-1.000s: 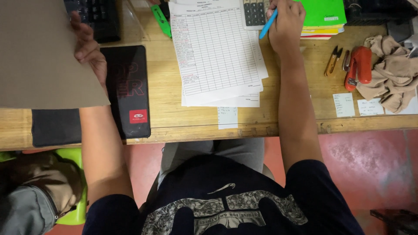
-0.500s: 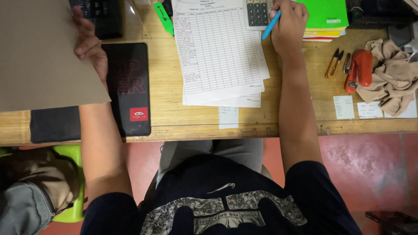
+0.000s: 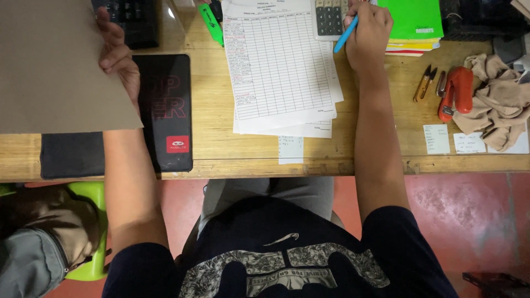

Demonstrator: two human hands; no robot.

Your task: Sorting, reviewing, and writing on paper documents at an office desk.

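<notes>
At the bench's left end, the left hand (image 3: 118, 58) is pinching the right edge of a large, flat sheet of plain brown cardboard (image 3: 55, 66), fingers clenched over its matte face and lifting it clear of the wooden bench (image 3: 221, 149). Under it a dark grey mat (image 3: 72, 157) is lying along the near edge, and beside it a glossy black rectangular pad with red lettering (image 3: 165, 110) is sitting flat. A black keyboard (image 3: 135, 19) is showing at the far edge.

Toward the middle, a green highlighter marker (image 3: 211, 23) is lying by a loose stack of white ruled paper forms (image 3: 281, 66). The top form is carrying handwriting only down its left column; the grid cells to the right are looking blank, so the filling-in appears barely begun.

At the far edge, the right hand (image 3: 369, 33) is grasping a slim blue plastic pen (image 3: 346, 34) while its fingers are resting on the keys of a grey calculator (image 3: 330, 16), so sums seem to be under way. Bright green and yellow folders (image 3: 414, 25) are stacked just beside it.

Further right, small metal thread snips (image 3: 424, 83), a glossy red stapler (image 3: 455, 91), a crumpled beige cloth (image 3: 499, 105) and small white paper notes (image 3: 437, 138) are lying untouched.
</notes>
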